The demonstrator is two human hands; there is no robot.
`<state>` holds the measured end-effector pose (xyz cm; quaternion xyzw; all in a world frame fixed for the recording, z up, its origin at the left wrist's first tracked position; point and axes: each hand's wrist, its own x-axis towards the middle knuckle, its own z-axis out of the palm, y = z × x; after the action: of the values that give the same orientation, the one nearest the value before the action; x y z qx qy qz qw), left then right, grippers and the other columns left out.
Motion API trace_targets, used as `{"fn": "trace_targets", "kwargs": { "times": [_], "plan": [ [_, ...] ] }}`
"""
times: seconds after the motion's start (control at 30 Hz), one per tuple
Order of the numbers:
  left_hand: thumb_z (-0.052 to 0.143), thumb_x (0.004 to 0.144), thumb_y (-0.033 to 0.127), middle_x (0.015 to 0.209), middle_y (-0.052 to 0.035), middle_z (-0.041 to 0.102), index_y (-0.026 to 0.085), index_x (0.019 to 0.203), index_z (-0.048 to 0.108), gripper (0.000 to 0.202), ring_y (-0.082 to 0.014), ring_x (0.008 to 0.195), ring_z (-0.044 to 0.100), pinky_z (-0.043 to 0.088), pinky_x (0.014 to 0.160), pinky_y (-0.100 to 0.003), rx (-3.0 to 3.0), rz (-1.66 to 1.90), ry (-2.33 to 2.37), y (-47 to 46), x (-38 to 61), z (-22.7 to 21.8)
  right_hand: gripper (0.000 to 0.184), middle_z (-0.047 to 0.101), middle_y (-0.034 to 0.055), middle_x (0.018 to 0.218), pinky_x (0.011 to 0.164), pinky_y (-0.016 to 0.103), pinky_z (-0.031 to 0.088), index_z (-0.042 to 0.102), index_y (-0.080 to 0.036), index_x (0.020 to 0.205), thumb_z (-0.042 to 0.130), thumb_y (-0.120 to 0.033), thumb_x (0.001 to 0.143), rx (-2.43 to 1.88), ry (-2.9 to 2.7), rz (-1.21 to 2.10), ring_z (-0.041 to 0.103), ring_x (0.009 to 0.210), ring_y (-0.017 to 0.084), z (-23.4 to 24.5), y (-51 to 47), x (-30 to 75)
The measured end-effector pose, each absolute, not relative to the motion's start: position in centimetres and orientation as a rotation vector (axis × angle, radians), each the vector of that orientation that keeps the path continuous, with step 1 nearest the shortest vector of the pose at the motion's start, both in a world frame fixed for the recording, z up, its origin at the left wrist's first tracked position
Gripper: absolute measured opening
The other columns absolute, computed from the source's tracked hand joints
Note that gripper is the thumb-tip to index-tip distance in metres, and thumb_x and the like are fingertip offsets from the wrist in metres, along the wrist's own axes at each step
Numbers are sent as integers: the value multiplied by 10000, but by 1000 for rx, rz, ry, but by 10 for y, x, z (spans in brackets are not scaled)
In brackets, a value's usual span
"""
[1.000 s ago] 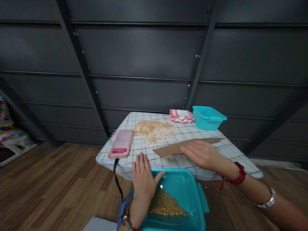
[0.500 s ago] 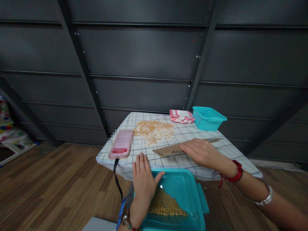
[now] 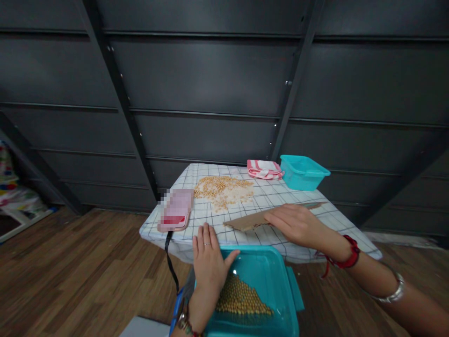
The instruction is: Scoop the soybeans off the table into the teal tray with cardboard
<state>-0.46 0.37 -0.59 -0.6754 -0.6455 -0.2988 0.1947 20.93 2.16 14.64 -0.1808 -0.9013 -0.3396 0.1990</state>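
My right hand [image 3: 293, 223] grips a piece of brown cardboard [image 3: 247, 221] from above, its long edge low over the checked tablecloth near the table's front. With fingers stretched out, my left hand [image 3: 209, 255] lies at the upper left rim of a teal plastic tub [image 3: 273, 271], its fingertips reaching the cloth edge. Gold-coloured round beads or beans [image 3: 245, 299] are heaped in the tub, partly hidden by my left hand and wrist. More pale yellow ones [image 3: 219, 187] are spread on the cloth beyond the cardboard, mixed with whitish crumbs.
The table's white checked cloth [image 3: 196, 222] hangs over its front edge. A phone in a pink case [image 3: 177, 208] lies at the left, with a black strap [image 3: 170, 264] hanging down. Behind are a folded pink-and-white cloth [image 3: 264, 169] and a turquoise container [image 3: 304, 173], before a dark panelled wall.
My right hand and the cardboard have shifted slightly to the right and toward me. My left hand, the tub and the spread on the cloth look the same.
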Motion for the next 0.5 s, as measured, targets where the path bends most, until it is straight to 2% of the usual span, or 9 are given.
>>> {"fn": "trace_targets", "kwargs": {
  "times": [0.5],
  "plan": [
    [180,716,741,1277,-240,471,1,1238,425,939,-334,1212,388,292,995,-507,-1889,-820,-1829,3,-4,-3,214,654,44,749,584,254,457,535,-129,901,330,-70,882,-453,-2547,-868,572,661,117,153,15,219]
  ]
}}
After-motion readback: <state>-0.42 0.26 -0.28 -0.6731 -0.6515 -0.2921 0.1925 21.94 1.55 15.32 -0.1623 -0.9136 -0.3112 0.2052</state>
